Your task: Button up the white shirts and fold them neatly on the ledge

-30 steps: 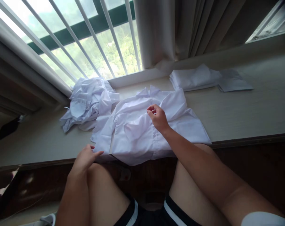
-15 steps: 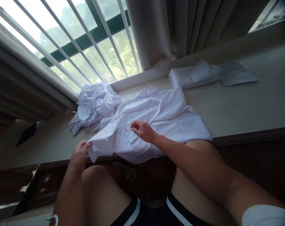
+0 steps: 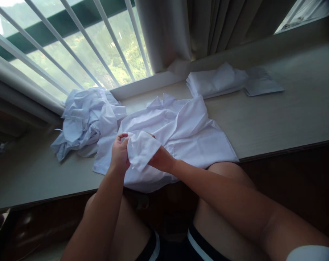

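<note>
A white shirt point(image 3: 191, 145) lies spread on the pale window ledge, its collar toward the window and its lower edge hanging over the front. Both hands hold up a part of it, perhaps a sleeve end or pocket; I cannot tell which. My left hand point(image 3: 120, 152) pinches the left side of this raised cloth point(image 3: 142, 148). At its right side, my right hand point(image 3: 161, 158) is closed on the cloth, with most of the fingers hidden behind it.
A crumpled heap of white clothes point(image 3: 82, 119) lies on the ledge point(image 3: 275, 123) to the left. Toward the back right are a folded white garment point(image 3: 216, 82) and a flat white piece point(image 3: 262, 83). Window bars point(image 3: 99, 36) and a grey curtain point(image 3: 164, 32) stand behind.
My left hand has come right and up from the shirt's outer left corner to the middle. My right hand has taken hold of the cloth, which is now lifted between both hands. The view has shifted slightly.
</note>
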Action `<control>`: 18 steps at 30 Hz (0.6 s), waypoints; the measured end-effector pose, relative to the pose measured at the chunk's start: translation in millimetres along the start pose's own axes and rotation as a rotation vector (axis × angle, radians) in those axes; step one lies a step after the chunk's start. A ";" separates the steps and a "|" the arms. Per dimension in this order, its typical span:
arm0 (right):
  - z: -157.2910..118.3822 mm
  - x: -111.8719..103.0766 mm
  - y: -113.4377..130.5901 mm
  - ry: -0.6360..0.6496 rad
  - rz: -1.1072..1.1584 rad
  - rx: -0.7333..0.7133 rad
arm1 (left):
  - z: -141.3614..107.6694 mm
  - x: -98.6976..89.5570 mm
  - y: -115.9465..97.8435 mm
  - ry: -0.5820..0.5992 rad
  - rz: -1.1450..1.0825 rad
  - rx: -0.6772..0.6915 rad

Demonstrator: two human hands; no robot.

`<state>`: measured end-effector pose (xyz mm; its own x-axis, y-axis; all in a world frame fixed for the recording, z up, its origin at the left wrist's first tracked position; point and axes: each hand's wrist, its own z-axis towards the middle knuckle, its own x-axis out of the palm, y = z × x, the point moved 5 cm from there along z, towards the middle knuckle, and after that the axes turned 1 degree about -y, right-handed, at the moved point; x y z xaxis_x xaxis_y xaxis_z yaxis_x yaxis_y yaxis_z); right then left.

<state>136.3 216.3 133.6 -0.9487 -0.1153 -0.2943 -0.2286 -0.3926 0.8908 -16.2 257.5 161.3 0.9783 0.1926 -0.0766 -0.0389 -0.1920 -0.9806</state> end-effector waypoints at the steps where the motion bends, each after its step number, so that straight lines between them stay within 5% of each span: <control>1: 3.3 -1.5 -5.5 -0.017 0.040 0.038 | 5.6 5.5 6.2 0.002 -0.021 0.017; 4: 12.3 -12.2 -25.9 -0.180 0.130 0.173 | 20.3 14.6 24.0 0.036 0.007 0.087; 7: 20.1 -26.5 -38.8 -0.333 0.023 0.206 | 26.8 16.1 32.6 0.069 0.274 0.231; 12: 29.4 -21.7 -45.4 -0.172 0.039 0.182 | 20.9 20.5 24.6 0.125 0.552 0.476; 15: 25.5 -10.2 -52.3 -0.092 0.082 0.274 | 16.2 26.4 29.2 0.335 0.510 0.388; 18: 21.1 -5.1 -62.9 -0.143 0.087 0.378 | 12.1 25.8 38.9 0.464 0.393 0.232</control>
<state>150.9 260.8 86.4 -0.9827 0.0047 -0.1852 -0.1852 -0.0214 0.9825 5.1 266.6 119.1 0.8664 -0.2954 -0.4027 -0.4039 0.0597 -0.9128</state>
